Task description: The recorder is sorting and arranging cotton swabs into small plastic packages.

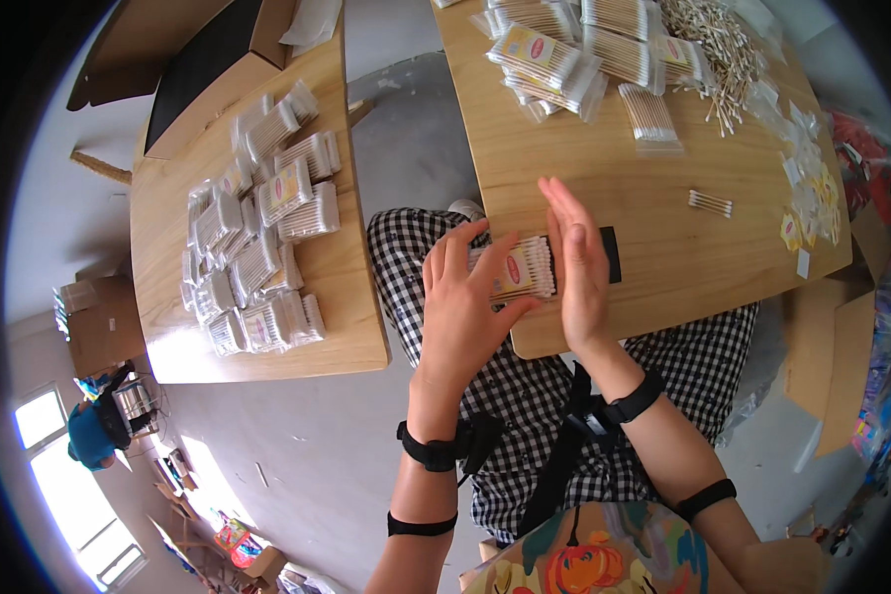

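Near the close left edge of the right-hand table, my left hand (465, 302) has its fingers and thumb around a pack of cotton swabs (537, 267) with a yellow label. The swab tips show at the pack's right end. My right hand (582, 272) stands on edge beside those tips, fingers stretched out and palm turned toward them. Whether the palm touches the tips I cannot tell. Behind the right hand lies a flat black object (613, 254), partly hidden. A small bunch of cotton swabs (711, 203) lies farther right on the table.
Filled swab packs (544, 59) and a heap of loose swabs (718, 59) cover the far part of the right table (564, 148). Clear bags with yellow labels (812, 193) lie along its right edge. The left table (351, 327) bears many packs (257, 238) and a cardboard box (203, 74).
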`<move>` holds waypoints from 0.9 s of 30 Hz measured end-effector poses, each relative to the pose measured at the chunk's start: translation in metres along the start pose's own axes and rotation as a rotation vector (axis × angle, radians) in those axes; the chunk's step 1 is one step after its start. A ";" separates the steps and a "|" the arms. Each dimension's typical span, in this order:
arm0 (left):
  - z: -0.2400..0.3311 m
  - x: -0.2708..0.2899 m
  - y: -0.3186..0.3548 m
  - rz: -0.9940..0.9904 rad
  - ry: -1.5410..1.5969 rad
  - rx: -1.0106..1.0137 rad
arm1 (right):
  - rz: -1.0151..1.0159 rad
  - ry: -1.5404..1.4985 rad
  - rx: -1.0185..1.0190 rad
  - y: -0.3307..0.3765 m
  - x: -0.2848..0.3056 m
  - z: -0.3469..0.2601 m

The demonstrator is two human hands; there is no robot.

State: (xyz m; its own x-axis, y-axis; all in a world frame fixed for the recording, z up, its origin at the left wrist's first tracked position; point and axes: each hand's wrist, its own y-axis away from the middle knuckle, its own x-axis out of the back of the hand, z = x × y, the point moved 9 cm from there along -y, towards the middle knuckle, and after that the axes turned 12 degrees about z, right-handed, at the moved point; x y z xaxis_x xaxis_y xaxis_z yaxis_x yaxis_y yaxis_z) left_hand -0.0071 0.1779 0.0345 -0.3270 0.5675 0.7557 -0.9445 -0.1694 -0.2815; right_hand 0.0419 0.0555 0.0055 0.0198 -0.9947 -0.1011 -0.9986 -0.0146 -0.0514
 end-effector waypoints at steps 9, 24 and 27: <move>0.030 0.001 -0.006 0.066 -0.034 -0.012 | 0.049 0.033 0.046 -0.021 0.047 -0.017; 0.142 -0.129 -0.046 0.076 0.240 -0.351 | -0.051 0.755 0.359 -0.073 0.187 -0.043; 0.138 -0.133 -0.041 0.080 0.266 -0.339 | 0.131 0.687 0.328 -0.108 0.212 -0.048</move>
State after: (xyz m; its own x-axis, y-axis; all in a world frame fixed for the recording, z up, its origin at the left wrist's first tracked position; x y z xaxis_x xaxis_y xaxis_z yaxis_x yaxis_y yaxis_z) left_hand 0.0707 -0.0022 0.0271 -0.3370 0.7585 0.5578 -0.8384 0.0278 -0.5443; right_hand 0.1518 -0.1588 0.0375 -0.2399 -0.8275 0.5076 -0.9227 0.0318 -0.3842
